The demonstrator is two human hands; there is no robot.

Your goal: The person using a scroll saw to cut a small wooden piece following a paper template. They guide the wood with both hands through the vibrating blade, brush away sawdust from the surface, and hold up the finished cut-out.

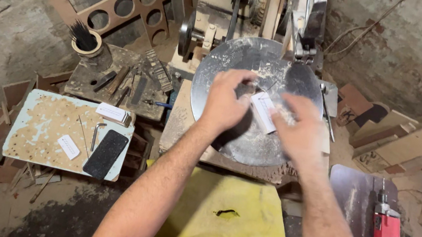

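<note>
A round grey metal disc (245, 55), dusted with sawdust, lies flat on a worn machine table. Over its middle my left hand (227, 101) and my right hand (298, 131) meet. Between them is a small white rectangular packet (262, 110); my right hand pinches its near end. My left hand's fingers are curled close together at the packet's upper end, possibly on something thin; I cannot tell what. A yellow cloth (221, 224) covers my lap below.
A pale board (32, 130) at left carries a black phone (106, 153), an L-shaped hex key (97, 133) and two small white packets. Behind it a cluttered tool block and a cup of dark rods (86, 40). A red drill (391, 228) rests at right among wood offcuts.
</note>
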